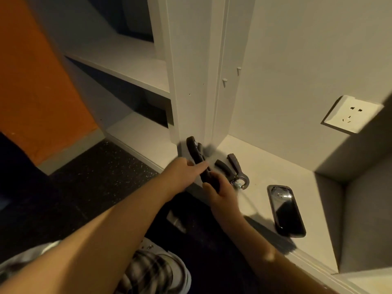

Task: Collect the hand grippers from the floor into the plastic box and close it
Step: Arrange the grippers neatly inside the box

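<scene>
1. The black gripper is off the floor and between the 2 hands, at the left end of the white ledge, by the foot of the shelf post.
2. The right hand is curled round its near end. The left hand has fingers on its middle, but blur hides whether they grip or only touch.
3. Its long axis runs from the right hand away and slightly left, and the far tip points at the post.
4. A grey gripper lies flat on the ledge just right of the hands. It is nearer the right hand and touches neither.
5. Its spring end points toward the ledge's near edge, while its 2 handles spread away toward the wall, so its axis lies roughly parallel to the black one.
6. A phone lies further right, at the near edge.
7. No box is in view, so I judge that collecting is under way and the grey gripper is the next pick.
</scene>
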